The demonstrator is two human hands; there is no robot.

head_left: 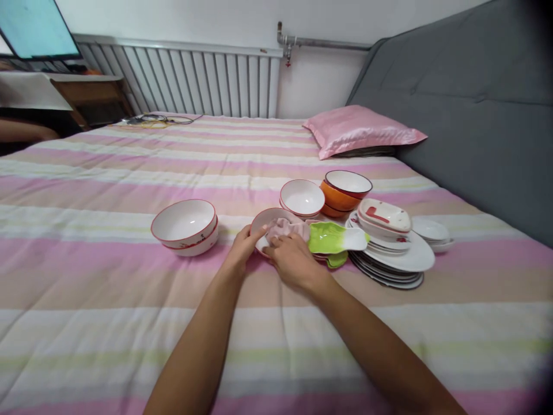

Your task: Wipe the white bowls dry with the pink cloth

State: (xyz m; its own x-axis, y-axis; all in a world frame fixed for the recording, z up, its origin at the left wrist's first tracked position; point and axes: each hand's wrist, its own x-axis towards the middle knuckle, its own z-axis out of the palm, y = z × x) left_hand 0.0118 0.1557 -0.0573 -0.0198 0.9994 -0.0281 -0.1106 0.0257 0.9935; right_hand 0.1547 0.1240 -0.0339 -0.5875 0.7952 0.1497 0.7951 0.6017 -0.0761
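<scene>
My left hand holds the left rim of a white bowl with a red edge, thumb at the rim. In that bowl lies a crumpled pink cloth, and my right hand presses on it with bent fingers. Part of the bowl is hidden by my hands and the cloth. Just right of it sit green-and-white leaf-shaped dishes, stacked. Behind stands another red-rimmed white bowl. To the left is a stack of larger red-rimmed bowls.
Orange bowls stand behind on the right. Near them is a pile of plates topped by square-shaped dishes, with small white dishes beyond. A pink pillow lies by the grey headboard. Cables lie at the far edge.
</scene>
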